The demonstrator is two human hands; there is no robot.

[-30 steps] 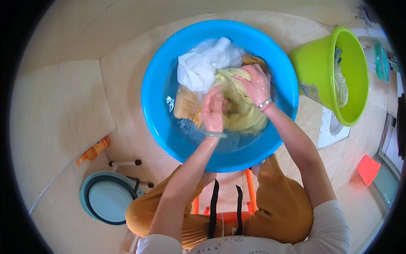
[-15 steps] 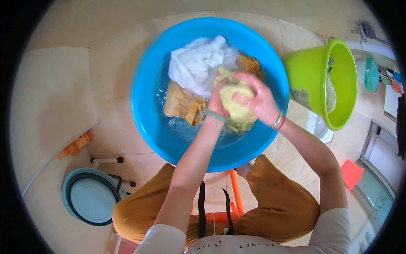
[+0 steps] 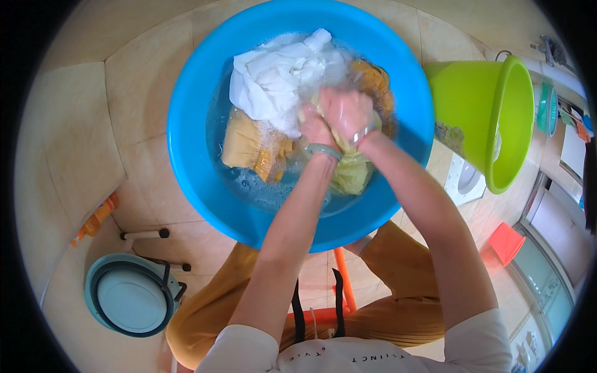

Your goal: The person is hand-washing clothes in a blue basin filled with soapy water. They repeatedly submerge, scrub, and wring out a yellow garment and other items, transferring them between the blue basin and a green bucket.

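Observation:
A large blue basin (image 3: pixel 186 124) holds soapy water and wet laundry. Pressed together inside it, my left hand (image 3: pixel 316 129) and my right hand (image 3: pixel 346 112) grip a pale yellow-green cloth (image 3: pixel 353 174), which hangs down below them into the water. Both hands look closed, though motion smears the right one and the cloth hides some fingers. A white garment (image 3: pixel 267 81) is bunched up to the left of my hands. Below it floats a tan garment (image 3: pixel 242 140) with a gathered, darker edge. To the right lies a mustard-brown garment (image 3: pixel 376 84), partly behind my right hand.
A lime-green bucket (image 3: pixel 466 105) lies tipped beside the basin at right. At lower left stands a grey-blue folding basin (image 3: pixel 132 301); an orange bottle (image 3: pixel 96 217) is near the wall. A red-orange container (image 3: pixel 507 242) sits at far right. Orange stool legs (image 3: pixel 346 280) show between my knees.
My hands have come together and closed on the pale cloth, which was a rounded bundle between spread fingers before. The view has shifted, so the basin appears higher and further left.

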